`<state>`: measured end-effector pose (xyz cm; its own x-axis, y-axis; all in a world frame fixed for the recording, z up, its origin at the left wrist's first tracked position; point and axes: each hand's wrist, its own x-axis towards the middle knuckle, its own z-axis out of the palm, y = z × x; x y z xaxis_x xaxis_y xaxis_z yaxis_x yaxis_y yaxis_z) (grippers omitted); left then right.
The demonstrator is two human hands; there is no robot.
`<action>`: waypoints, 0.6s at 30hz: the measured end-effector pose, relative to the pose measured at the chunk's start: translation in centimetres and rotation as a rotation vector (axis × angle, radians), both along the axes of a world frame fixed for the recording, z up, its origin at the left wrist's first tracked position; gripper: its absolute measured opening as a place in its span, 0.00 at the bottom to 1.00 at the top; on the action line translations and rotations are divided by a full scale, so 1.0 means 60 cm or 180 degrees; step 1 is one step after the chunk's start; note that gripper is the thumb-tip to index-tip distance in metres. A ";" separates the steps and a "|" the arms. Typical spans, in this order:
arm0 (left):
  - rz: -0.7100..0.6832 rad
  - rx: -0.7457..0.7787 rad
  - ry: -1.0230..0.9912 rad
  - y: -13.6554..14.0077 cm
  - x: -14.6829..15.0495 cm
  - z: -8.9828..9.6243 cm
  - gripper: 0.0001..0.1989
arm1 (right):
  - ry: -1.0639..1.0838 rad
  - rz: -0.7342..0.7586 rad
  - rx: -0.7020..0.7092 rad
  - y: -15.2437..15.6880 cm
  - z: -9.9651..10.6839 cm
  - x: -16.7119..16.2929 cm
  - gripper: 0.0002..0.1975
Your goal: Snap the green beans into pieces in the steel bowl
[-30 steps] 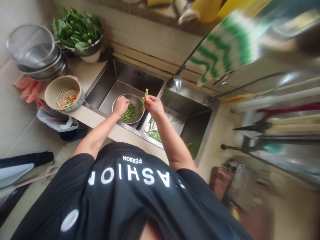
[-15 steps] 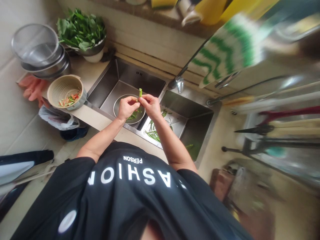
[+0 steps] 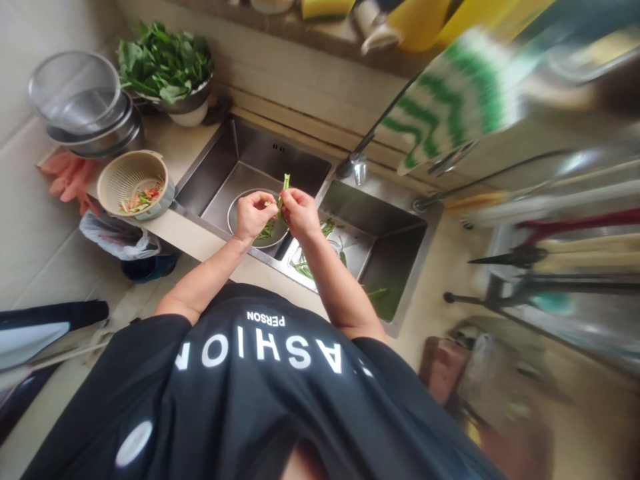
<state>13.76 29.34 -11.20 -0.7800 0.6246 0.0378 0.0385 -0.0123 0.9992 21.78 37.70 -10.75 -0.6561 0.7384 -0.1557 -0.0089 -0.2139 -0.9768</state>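
Observation:
Over the left sink basin, my right hand pinches a green vegetable stem, its cut end pointing up. Just beside it, my left hand is closed in a pinch, with a small pale-green piece of stem at the fingertips. Beneath the hands stands a round metal bowl holding short green stem pieces; the hands hide part of it. More long green stems lie in the right basin, partly behind my right forearm.
Left of the sink stand a beige colander with vegetable scraps, stacked metal bowls, and a bowl of leafy greens. The faucet rises between the basins. A striped green-and-white cloth hangs at right.
My hands have come slightly apart, the left holding a small piece. The stem in my right hand has shifted a little to the right.

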 end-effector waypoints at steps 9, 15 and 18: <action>-0.0573 0.0010 0.0094 -0.014 -0.004 0.016 0.11 | 0.0356 0.0035 -0.0293 0.011 0.005 0.006 0.22; -0.0449 -0.0077 0.0032 -0.018 -0.004 0.020 0.07 | 0.0383 0.0374 0.0226 0.023 -0.001 0.023 0.21; -0.0289 -0.0021 -0.0010 -0.017 -0.009 0.017 0.08 | 0.0238 0.0705 0.0732 0.031 -0.005 0.036 0.19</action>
<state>13.19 28.30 -10.18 -0.7202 0.6931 0.0310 0.0343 -0.0091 0.9994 23.92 39.59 -11.03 -0.8081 0.5866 0.0532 -0.0604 0.0074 -0.9981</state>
